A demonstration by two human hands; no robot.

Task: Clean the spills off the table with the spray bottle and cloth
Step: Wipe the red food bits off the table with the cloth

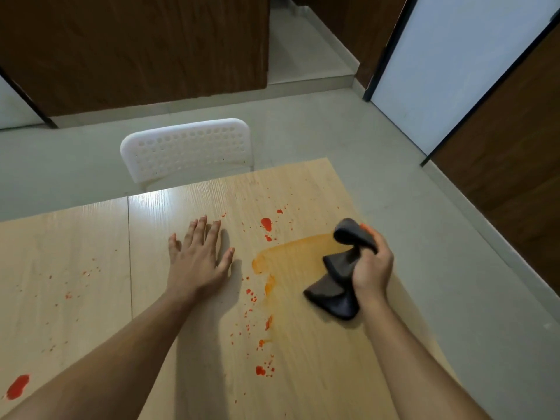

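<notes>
Head view shows a dark grey cloth (336,286) bunched in the right hand (371,265), near the right edge of the light wooden worktop (91,268). The right hand's fingers (368,229) curl around the middle of the cloth and grip it, so that one fold rises above the hand and the rest hangs down to the left and below it; whether the lowest fold touches the worktop cannot be told. Just left of the cloth lies a wide orange smear (291,253), thin and streaked across the wood grain. Bright red drops (266,224) sit just beyond the smear, and a trail of smaller red spatter (260,369) runs from the smear towards the near edge. Left of the smear the left hand (197,262) lies palm down on the worktop, its fingers (201,228) straight and slightly spread, holding nothing. Fine red specks dot the wood left of that hand, past a seam between two panels, and a larger red blot (17,386) lies at the near left corner. Behind the far edge of the worktop stands a white plastic chair (188,147) with a perforated back, on a pale grey floor (303,122). Dark wood panelling (136,47) rises behind it.
</notes>
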